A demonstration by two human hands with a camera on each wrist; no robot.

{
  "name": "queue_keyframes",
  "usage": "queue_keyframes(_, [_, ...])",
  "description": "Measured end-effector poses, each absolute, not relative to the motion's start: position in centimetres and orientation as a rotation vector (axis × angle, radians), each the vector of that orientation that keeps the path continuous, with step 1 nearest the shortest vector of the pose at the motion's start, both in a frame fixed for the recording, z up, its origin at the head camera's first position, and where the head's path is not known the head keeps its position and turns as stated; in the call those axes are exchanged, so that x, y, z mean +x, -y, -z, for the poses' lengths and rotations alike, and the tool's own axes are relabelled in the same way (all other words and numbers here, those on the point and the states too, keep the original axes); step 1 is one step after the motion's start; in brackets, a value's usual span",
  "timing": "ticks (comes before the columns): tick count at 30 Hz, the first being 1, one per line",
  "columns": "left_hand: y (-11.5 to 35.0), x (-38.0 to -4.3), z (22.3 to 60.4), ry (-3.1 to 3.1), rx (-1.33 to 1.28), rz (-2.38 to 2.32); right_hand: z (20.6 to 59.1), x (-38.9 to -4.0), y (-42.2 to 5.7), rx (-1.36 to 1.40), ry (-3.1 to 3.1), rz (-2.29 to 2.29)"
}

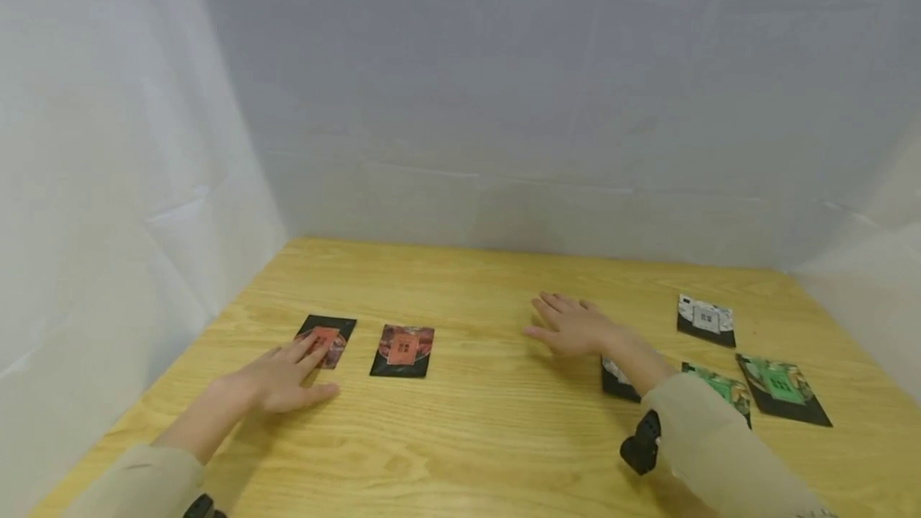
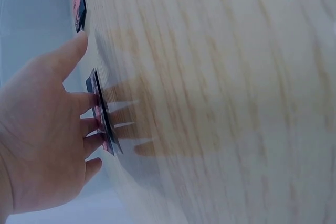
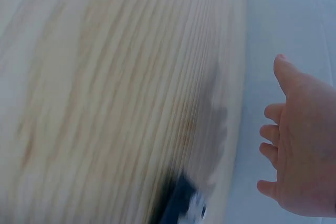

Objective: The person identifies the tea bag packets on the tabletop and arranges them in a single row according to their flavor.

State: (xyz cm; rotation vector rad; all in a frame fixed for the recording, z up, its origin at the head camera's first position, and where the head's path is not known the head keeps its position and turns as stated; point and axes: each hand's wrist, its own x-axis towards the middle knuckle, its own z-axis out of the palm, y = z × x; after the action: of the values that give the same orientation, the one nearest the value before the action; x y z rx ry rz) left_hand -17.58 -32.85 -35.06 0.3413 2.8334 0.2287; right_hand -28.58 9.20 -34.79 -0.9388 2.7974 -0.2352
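My left hand point(image 1: 284, 380) reaches over a flat black packet with a red label point(image 1: 334, 342), its straight fingers resting on it. The left wrist view has the fingertips at this packet point(image 2: 104, 116), seen edge-on, with the thumb apart from it. Just right of it lies a second red-labelled packet point(image 1: 403, 350). My right hand point(image 1: 576, 330), fingers extended and holding nothing, hovers over the table. Its wrist partly covers a black packet with a white label point(image 1: 615, 378). In the right wrist view the hand point(image 3: 307, 140) is above the tabletop.
On the right of the wooden table point(image 1: 460, 438) lie another white-labelled packet point(image 1: 707, 320) and two green-labelled packets, one partly behind the right sleeve point(image 1: 727, 390) and one farther right point(image 1: 780, 386). Pale sheeting point(image 1: 489, 102) stands behind and at both sides.
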Motion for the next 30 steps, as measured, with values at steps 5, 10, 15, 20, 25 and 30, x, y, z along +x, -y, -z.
queue_keyframes(5, [33.0, -17.5, 34.9, -2.832, 0.329, -0.229, 35.3, -29.0, -13.5, -0.89, -2.857, 0.258])
queue_keyframes(10, [33.3, -17.4, 34.9, -2.834, 0.326, -0.232, 35.6, -28.9, -16.8, -0.835, -2.861, 0.281])
queue_keyframes(15, [33.5, -17.2, 35.0, -2.836, 0.316, -0.235, 35.6, -27.8, -19.0, -0.834, -2.856, 0.323])
queue_keyframes(20, [33.5, -17.1, 35.0, -2.832, 0.315, -0.241, 35.5, -26.1, -20.0, -0.895, -2.825, 0.36])
queue_keyframes(25, [33.5, -17.1, 35.0, -2.819, 0.315, -0.265, 35.6, -24.3, -20.4, -0.914, -2.744, 0.396])
queue_keyframes(30, [33.6, -17.1, 35.0, -2.817, 0.313, -0.27, 35.5, -22.7, -20.8, -0.901, -2.663, 0.358])
